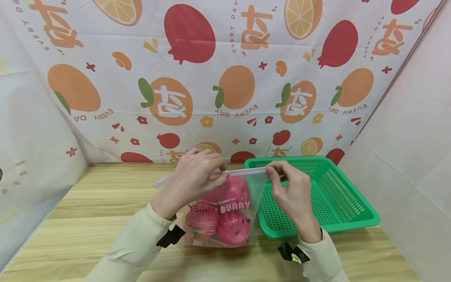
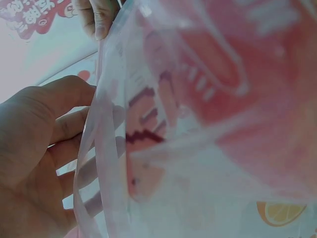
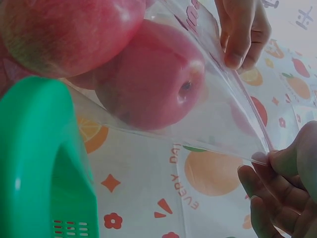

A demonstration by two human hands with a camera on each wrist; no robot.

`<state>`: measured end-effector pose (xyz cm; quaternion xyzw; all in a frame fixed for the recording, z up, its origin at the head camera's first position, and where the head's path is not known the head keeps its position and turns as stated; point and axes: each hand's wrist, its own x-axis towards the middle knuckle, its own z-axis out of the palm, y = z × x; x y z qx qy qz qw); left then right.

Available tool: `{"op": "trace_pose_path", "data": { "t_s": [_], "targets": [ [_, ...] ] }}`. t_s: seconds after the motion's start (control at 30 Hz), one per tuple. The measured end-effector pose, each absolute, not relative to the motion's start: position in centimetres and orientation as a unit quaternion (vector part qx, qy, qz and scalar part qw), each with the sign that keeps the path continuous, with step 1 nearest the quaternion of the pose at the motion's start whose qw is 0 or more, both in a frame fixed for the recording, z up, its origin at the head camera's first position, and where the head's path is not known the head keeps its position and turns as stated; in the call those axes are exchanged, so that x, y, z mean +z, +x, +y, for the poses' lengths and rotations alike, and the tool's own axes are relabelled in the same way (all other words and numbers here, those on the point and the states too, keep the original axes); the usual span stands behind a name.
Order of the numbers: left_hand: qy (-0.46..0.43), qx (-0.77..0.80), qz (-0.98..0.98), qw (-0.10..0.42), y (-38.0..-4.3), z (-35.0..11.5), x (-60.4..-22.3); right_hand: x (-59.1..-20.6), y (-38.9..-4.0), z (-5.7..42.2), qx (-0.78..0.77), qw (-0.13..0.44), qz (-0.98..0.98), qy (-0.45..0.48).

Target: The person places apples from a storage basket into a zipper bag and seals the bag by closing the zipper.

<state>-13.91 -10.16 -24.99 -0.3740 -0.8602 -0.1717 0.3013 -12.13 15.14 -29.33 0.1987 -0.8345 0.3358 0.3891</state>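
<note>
A clear zip bag (image 1: 235, 206) with "BUNNY" lettering stands upright on the wooden table, several red apples (image 1: 232, 229) inside it. Along its top runs a pale pink zip strip (image 1: 246, 171). My left hand (image 1: 197, 172) pinches this strip near the middle between thumb and forefinger; in the left wrist view its other fingers lie behind the bag's top. With thumb and fingertips, my right hand (image 1: 294, 192) pinches the strip's right-hand corner. The right wrist view shows the bag's film stretched between the right hand (image 3: 287, 183) and the left hand (image 3: 245, 34).
A green plastic basket (image 1: 356, 211) with slotted sides stands at the right, just beyond the bag and partly behind my right hand. Fruit-printed cloth (image 1: 236, 86) hangs behind the wooden table (image 1: 105, 203). White sheeting (image 1: 405, 156) bounds the right side.
</note>
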Motion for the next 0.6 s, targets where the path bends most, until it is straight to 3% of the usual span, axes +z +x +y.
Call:
{"op": "trace_pose_path", "data": {
  "t_s": [0.6],
  "targets": [
    [-0.374,-0.175,-0.855,0.314,-13.7,-11.4,-25.3,-29.2,-11.9,15.2,0.331,0.383,-0.840,0.195]
  ]
}}
